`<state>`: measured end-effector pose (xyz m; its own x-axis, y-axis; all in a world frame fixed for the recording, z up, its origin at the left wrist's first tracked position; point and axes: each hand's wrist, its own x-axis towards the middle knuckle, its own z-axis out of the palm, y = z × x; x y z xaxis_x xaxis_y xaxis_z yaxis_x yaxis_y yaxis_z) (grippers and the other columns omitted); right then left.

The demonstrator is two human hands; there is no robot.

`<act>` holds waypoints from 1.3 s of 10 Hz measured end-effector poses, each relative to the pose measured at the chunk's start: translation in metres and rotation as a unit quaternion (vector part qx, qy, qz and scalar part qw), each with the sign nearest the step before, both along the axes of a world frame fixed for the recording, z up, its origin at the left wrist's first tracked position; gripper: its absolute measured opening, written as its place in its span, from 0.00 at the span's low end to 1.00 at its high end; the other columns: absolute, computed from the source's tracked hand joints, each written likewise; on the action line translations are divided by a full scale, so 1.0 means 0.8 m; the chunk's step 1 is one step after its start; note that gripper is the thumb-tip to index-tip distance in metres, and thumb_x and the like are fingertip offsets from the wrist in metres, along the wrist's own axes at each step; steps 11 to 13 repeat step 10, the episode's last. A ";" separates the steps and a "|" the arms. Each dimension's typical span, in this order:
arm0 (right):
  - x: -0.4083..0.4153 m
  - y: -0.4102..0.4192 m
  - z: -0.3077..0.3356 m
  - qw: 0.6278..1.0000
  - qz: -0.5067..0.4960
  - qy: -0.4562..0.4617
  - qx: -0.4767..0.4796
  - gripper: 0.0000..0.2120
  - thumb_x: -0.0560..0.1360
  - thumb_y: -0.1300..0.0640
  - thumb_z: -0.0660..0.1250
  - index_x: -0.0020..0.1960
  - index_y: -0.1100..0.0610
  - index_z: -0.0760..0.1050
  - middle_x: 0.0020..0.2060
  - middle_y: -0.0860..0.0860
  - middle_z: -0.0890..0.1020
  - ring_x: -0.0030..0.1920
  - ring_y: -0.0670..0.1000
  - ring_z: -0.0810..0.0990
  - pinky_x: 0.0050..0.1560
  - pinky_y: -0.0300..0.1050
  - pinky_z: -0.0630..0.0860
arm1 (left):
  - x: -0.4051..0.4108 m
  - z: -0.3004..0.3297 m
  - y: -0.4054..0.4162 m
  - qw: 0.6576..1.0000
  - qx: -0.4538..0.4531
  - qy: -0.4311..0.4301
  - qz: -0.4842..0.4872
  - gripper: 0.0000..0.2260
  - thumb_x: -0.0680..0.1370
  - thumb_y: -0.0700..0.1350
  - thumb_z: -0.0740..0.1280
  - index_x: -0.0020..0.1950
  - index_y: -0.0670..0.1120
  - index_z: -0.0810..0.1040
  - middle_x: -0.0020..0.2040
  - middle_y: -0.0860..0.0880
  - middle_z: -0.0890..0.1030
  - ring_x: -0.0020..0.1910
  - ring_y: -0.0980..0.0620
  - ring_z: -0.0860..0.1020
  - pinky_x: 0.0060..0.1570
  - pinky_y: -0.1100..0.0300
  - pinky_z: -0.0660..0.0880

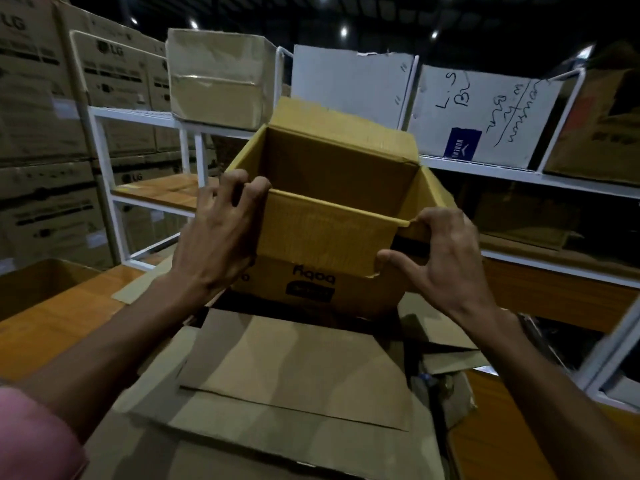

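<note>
An open brown cardboard box is held up in front of me, its top flaps spread and its inside showing nothing. Black print runs upside down on its near side. My left hand grips the box's near left corner, fingers curled over the rim. My right hand pinches the near flap at its right end, thumb under the flap's edge and fingers over the top.
Flattened cardboard sheets lie on the orange-topped surface below the box. White metal shelving behind holds a brown box and white boxes with handwriting. Stacked printed cartons stand at the left.
</note>
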<state>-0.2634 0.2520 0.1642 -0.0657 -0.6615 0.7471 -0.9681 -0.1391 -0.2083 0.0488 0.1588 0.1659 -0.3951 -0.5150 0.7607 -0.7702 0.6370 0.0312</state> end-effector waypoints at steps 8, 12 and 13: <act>0.028 0.051 -0.122 0.968 -0.064 -0.013 0.242 0.21 0.78 0.37 0.61 0.65 0.47 0.73 0.65 0.48 0.75 0.69 0.51 0.67 0.68 0.54 0.67 | -0.034 -0.115 0.036 0.960 0.259 -0.106 0.007 0.27 0.78 0.64 0.62 0.75 0.55 0.65 0.78 0.51 0.62 0.79 0.46 0.53 0.70 0.28 0.54; 0.004 0.084 -0.104 0.987 -0.044 -0.024 0.155 0.27 0.75 0.32 0.56 0.64 0.49 0.74 0.63 0.49 0.76 0.66 0.51 0.70 0.62 0.52 0.67 | -0.082 -0.116 0.051 0.985 0.152 -0.074 -0.027 0.25 0.78 0.61 0.64 0.73 0.53 0.69 0.76 0.49 0.65 0.79 0.45 0.52 0.71 0.28 0.56; 0.004 0.084 -0.104 0.987 -0.044 -0.024 0.155 0.27 0.75 0.32 0.56 0.64 0.49 0.74 0.63 0.49 0.76 0.66 0.51 0.70 0.62 0.52 0.67 | -0.082 -0.116 0.051 0.985 0.152 -0.074 -0.027 0.25 0.78 0.61 0.64 0.73 0.53 0.69 0.76 0.49 0.65 0.79 0.45 0.52 0.71 0.28 0.56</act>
